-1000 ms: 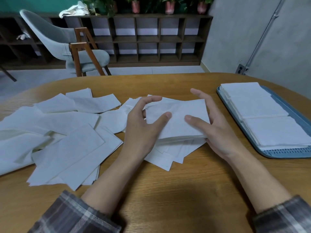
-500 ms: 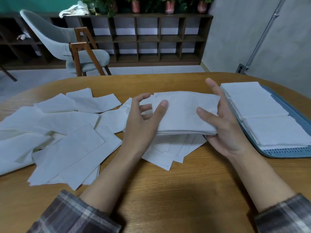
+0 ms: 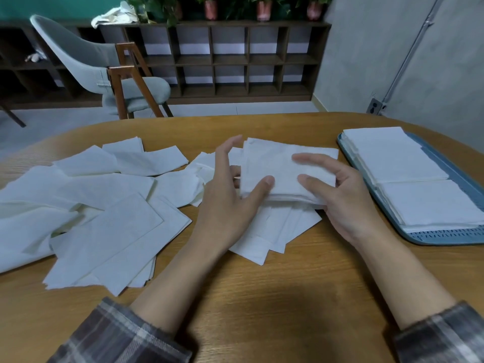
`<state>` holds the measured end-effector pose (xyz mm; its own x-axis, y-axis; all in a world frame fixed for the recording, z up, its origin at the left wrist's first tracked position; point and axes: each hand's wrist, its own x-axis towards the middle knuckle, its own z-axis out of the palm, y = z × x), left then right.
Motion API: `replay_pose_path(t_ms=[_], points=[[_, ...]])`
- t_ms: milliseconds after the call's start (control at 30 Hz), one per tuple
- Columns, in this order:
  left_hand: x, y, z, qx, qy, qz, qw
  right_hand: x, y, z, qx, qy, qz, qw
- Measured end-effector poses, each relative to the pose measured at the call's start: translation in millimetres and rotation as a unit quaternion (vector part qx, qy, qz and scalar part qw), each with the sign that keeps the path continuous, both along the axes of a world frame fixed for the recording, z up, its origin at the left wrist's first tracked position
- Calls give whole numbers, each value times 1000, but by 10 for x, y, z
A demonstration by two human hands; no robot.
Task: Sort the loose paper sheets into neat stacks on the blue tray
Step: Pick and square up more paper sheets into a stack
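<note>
A single camera worn on the person's head looks forward and down over a wooden table (image 3: 262,297). It is close enough that the left hand (image 3: 227,203) and right hand (image 3: 343,203), with the stack of paper (image 3: 277,163) they hold, fill the middle of the frame. The forearms run in from the bottom edge, where checked sleeves (image 3: 117,336) are cut off. The wide lens bends the table's far edge into a curve; loose sheets (image 3: 104,205) run off the left side and the blue tray (image 3: 445,238) off the right. Farther off, beyond the table, stand a chair (image 3: 86,56), a shelf unit (image 3: 235,58) and a grey wall (image 3: 379,61)
</note>
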<state>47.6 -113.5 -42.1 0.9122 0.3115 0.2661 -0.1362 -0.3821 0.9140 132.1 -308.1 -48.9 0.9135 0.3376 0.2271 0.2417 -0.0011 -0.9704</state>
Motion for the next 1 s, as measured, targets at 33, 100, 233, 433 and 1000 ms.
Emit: replay_pose_path(t_ms=[33,100,233,433,1000], points=[[7,4,-21,56,19,13,998,7,-8,10,-11,-17,-42,999],[13,10,-77,182,66,25,981,10,-20,42,-28,-48,-111,992],[0,-34,-134,296,95,27,950,20,-27,38,-44,-74,-152,985],[30,-22,-182,286,53,48,956,11,-27,45,-50,-80,-152,984],[-57,40,135,-23,-23,-88,996,35,-51,14,-58,-87,-150,983]])
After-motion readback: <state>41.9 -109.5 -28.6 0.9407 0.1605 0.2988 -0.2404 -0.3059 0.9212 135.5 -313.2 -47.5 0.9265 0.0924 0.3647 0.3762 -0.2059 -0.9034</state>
